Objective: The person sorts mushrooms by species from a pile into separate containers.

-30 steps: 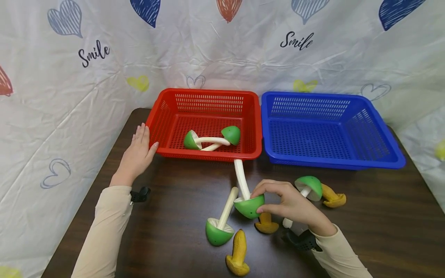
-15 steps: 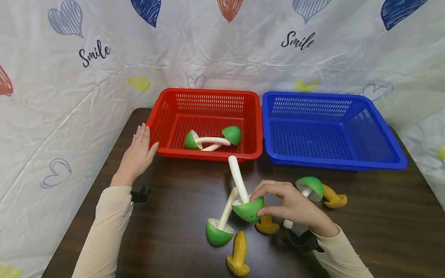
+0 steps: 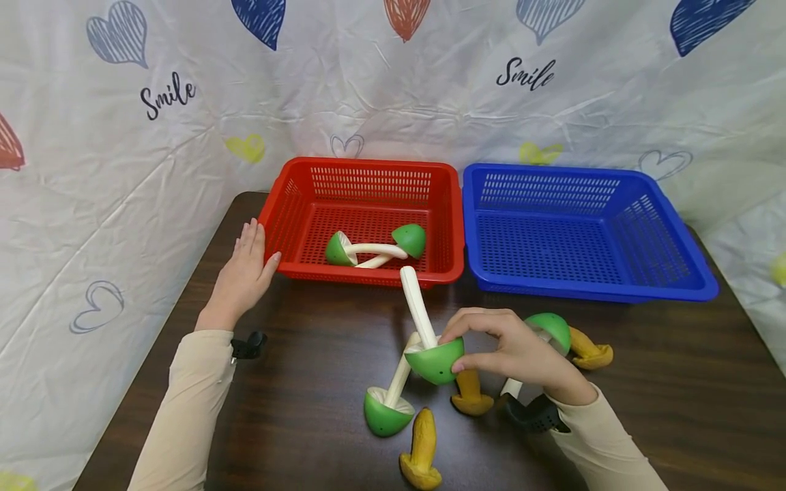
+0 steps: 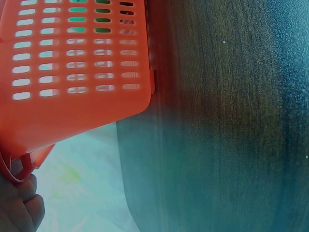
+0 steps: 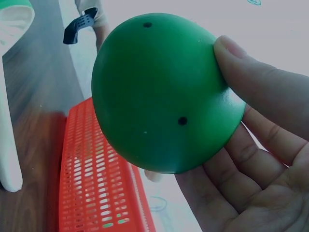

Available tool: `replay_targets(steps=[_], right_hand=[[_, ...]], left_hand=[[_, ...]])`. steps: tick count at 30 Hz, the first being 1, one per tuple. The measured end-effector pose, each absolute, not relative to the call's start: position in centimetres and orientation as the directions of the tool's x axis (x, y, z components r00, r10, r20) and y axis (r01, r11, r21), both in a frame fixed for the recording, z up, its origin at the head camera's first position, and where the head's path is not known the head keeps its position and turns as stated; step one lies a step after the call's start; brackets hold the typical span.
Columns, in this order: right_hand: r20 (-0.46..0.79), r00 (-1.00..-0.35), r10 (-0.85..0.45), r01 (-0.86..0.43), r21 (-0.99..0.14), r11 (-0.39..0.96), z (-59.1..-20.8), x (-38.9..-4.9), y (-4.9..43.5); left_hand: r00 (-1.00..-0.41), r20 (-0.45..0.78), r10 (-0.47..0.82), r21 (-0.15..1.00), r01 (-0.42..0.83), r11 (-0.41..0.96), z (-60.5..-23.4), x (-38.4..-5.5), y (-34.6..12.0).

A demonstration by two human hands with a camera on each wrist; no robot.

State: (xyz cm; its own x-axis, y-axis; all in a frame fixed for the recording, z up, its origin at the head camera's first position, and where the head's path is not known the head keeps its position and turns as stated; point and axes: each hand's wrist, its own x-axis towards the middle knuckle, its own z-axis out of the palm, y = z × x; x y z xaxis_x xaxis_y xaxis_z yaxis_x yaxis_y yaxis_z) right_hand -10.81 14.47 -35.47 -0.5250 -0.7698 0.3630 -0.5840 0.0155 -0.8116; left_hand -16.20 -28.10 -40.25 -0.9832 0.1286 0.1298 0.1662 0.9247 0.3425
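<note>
My right hand (image 3: 518,349) pinches a toy mushroom (image 3: 434,363) by the edge of its green cap, thumb on the outside. Its white stem tilts up and away, the tip overlapping the front rim of the red basket (image 3: 368,274). In the right wrist view the cap (image 5: 159,92) hides most of the stem. My left hand (image 3: 241,273) lies against the basket's left side with fingers straight and thumb at the front corner. Two green-capped mushrooms (image 3: 408,240) lie inside that basket. On the table another green-capped mushroom (image 3: 385,412) lies just below the held one.
A blue basket (image 3: 602,290) stands right of the red one. Yellow-brown mushrooms lie on the table: one (image 3: 421,450) in front, one (image 3: 471,395) under my right hand, one (image 3: 589,349) farther right beside a green-capped mushroom (image 3: 552,329). A printed cloth (image 3: 399,88) hangs behind.
My right hand has lifted the green-capped mushroom slightly, and its stem has swung left and up over the red basket's front rim. The left hand stays where it was.
</note>
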Motion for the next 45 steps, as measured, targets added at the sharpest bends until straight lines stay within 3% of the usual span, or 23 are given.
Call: replay_targets(steps=[10,15,29,45], right_hand=[[0.385,-0.54,-0.748,-0.63,-0.775,0.056,-34.9,-13.0,13.5],[0.362,-0.595,-0.717,-0.639,-0.754,0.149,-35.3,-14.4,12.9],[0.288,-0.738,-0.611,-0.449,-0.885,0.124,-35.2,-17.9,12.4],[0.124,-0.822,-0.556,-0.307,-0.918,0.249,-35.0,-21.2,11.4]], left_hand=[[-0.983,0.135,0.123,0.346,0.163,0.924,-40.4,-16.3,-28.2],[-0.983,0.135,0.124,0.347,0.164,0.923,-40.5,-16.3,-28.1],[-0.987,0.121,0.101,0.351,0.138,0.926,-40.6,-16.5,-28.2],[-0.986,0.127,0.105,0.342,0.143,0.929,-40.5,-16.3,-28.2]])
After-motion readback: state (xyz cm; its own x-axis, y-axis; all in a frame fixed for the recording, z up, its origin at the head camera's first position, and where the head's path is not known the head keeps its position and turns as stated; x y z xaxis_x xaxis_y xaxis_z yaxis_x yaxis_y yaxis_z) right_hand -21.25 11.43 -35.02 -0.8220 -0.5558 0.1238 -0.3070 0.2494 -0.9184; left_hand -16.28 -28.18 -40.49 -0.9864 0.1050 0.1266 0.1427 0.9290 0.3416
